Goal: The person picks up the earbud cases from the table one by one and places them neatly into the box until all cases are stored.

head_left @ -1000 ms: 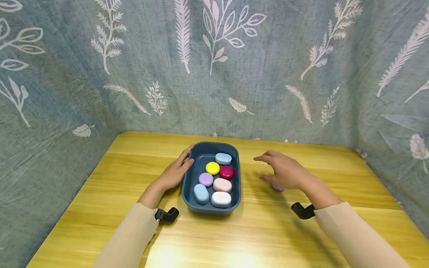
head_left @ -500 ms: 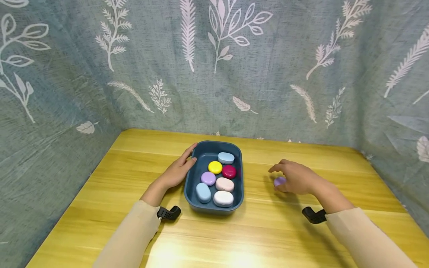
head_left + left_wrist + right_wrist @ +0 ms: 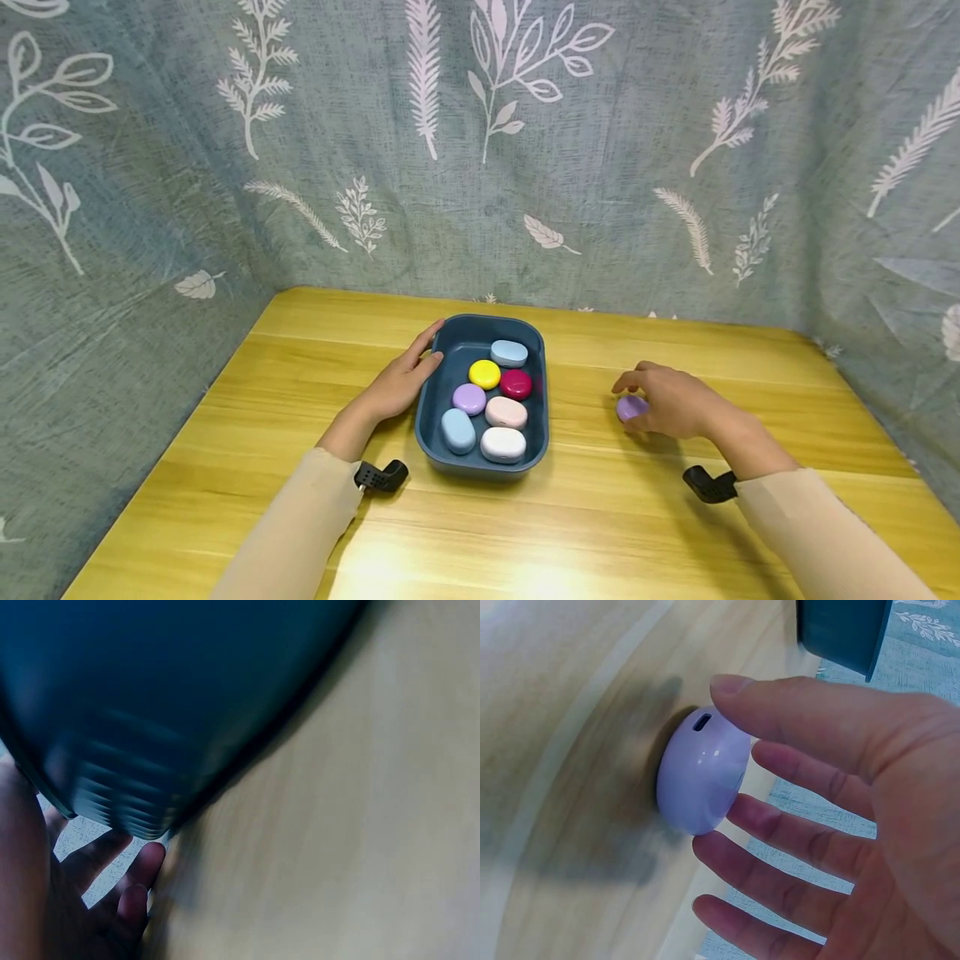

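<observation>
On the table a glossy lilac earbud case (image 3: 697, 772) with a small port slot lies at the right. My right hand (image 3: 678, 404) is around it, thumb at one edge and fingertips at the opposite side. In the right wrist view the case still touches the wood. A dark blue bin (image 3: 482, 473) sits mid-table. Fairly straight fingers of my left hand (image 3: 393, 390) rest along its left wall, thumb at the rim. Inside lie several rounded cases: a yellow one (image 3: 484, 374), a crimson one (image 3: 516, 384), a white one (image 3: 503, 445), plus pink, lilac and light blue ones.
Under everything is a wooden table (image 3: 585, 508) with glare at its front. Grey-blue leaf-print cloth (image 3: 450, 242) hangs behind and at both sides. Black wrist straps (image 3: 381, 476) sit on both forearms.
My right hand has moved right and down and its fingers have drawn in around the lilac case, now more visible. The left hand stays at the bin. The whole view has shifted slightly.
</observation>
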`<state>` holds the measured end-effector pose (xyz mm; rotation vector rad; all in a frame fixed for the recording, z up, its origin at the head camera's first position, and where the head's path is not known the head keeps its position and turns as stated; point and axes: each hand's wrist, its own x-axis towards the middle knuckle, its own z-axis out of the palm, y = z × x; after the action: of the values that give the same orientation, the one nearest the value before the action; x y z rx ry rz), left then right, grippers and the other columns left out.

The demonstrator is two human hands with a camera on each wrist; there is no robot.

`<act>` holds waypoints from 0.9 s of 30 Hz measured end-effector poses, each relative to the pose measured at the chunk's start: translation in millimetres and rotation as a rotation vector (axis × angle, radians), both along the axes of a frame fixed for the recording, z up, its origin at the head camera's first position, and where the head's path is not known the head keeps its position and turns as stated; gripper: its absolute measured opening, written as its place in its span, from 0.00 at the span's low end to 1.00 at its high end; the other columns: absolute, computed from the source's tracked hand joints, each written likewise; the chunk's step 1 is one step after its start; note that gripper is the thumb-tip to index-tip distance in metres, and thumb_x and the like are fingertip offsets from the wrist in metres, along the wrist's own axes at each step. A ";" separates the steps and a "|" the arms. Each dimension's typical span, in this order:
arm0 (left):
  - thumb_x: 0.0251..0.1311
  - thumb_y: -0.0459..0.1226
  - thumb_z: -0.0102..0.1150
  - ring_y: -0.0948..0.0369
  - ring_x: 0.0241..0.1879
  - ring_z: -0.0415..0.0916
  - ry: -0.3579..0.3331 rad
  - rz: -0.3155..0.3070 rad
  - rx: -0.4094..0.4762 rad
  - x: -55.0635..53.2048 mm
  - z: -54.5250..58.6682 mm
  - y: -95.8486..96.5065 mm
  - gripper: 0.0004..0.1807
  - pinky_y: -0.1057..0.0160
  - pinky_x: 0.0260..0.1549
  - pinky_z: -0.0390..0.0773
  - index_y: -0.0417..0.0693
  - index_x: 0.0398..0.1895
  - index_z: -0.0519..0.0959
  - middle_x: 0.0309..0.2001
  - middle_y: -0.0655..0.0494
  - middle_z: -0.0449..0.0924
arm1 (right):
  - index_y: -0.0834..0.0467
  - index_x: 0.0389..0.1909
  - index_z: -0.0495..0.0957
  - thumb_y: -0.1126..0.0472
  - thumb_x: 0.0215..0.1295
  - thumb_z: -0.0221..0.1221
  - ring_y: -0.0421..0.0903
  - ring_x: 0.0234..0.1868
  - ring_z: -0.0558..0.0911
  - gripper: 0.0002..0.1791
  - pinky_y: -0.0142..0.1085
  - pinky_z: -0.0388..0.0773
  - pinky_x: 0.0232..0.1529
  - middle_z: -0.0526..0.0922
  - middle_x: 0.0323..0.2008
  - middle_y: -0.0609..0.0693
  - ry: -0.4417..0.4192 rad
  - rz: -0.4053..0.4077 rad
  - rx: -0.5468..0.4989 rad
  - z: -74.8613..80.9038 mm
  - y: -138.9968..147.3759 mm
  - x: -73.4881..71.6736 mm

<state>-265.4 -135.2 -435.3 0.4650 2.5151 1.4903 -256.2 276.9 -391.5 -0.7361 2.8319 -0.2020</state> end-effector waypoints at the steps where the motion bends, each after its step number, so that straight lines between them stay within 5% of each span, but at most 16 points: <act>1: 0.74 0.55 0.36 0.53 0.76 0.46 0.005 0.005 0.005 -2.9 -4.9 -0.4 0.29 0.42 0.72 0.51 0.81 0.74 0.44 0.78 0.62 0.43 | 0.53 0.53 0.80 0.53 0.56 0.69 0.44 0.39 0.77 0.23 0.42 0.76 0.41 0.78 0.44 0.49 -0.001 0.000 -0.005 -0.5 0.5 -0.2; 6: 0.74 0.55 0.37 0.54 0.76 0.47 0.025 0.031 0.018 -14.3 -25.8 -0.8 0.27 0.41 0.71 0.51 0.90 0.71 0.44 0.77 0.67 0.44 | 0.53 0.53 0.80 0.54 0.56 0.68 0.46 0.43 0.78 0.22 0.43 0.76 0.44 0.79 0.46 0.50 -0.008 -0.008 -0.013 -1.7 2.2 -0.7; 14: 0.74 0.54 0.37 0.52 0.76 0.46 -0.001 0.002 0.008 0.8 2.7 0.9 0.30 0.43 0.72 0.50 0.78 0.75 0.44 0.78 0.60 0.44 | 0.52 0.51 0.80 0.56 0.57 0.68 0.45 0.40 0.77 0.20 0.42 0.76 0.41 0.79 0.44 0.50 0.001 0.009 -0.002 -1.9 1.7 -2.4; 27: 0.74 0.55 0.36 0.53 0.76 0.45 0.004 -0.011 -0.005 1.6 3.5 0.1 0.30 0.43 0.72 0.50 0.77 0.75 0.43 0.78 0.61 0.42 | 0.53 0.50 0.82 0.55 0.60 0.66 0.45 0.39 0.77 0.17 0.43 0.76 0.41 0.80 0.44 0.51 0.012 -0.012 0.005 -4.3 0.8 -2.6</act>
<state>-263.8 -135.2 -431.7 0.4803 2.5148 1.4798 -258.9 277.7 -395.7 -0.7211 2.8480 -0.1923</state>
